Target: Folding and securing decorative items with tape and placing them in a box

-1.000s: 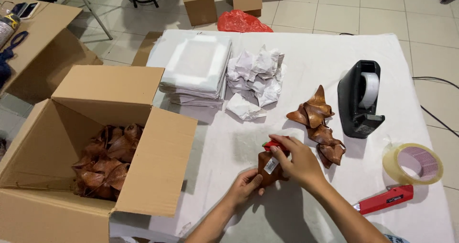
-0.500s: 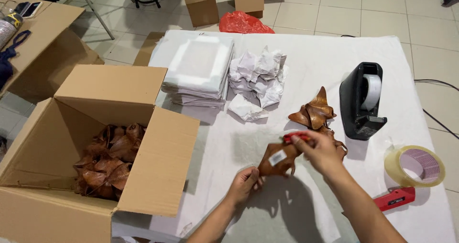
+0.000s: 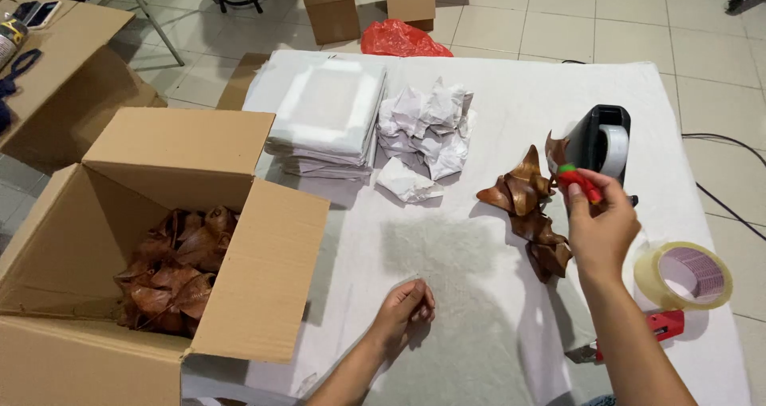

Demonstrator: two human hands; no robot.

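My right hand (image 3: 602, 230) is raised over the right side of the white-covered table (image 3: 495, 95) and grips a small red tool (image 3: 581, 184) with a green tip. A brown leaf-shaped piece (image 3: 554, 152) stands just at that tip, in front of the black tape dispenser (image 3: 600, 144); I cannot tell whether the hand holds it. Just left of and below the hand lies a pile of similar brown pieces (image 3: 527, 206). My left hand (image 3: 407, 306) rests on the table near the front edge, fingers curled, holding nothing.
An open cardboard box (image 3: 263, 262) at the left holds several brown pieces (image 3: 171, 262). Stacked white sheets (image 3: 327, 118) and crumpled white paper (image 3: 423, 130) lie at the back. A clear tape roll (image 3: 682, 274) and red cutter (image 3: 662, 324) sit at the right. Boxes and a red bag (image 3: 403, 40) are on the floor.
My right hand lifted the brown piece and red tool from the table's front middle and moved right and back toward the pile and dispenser. My left hand let go and stayed low on the table.
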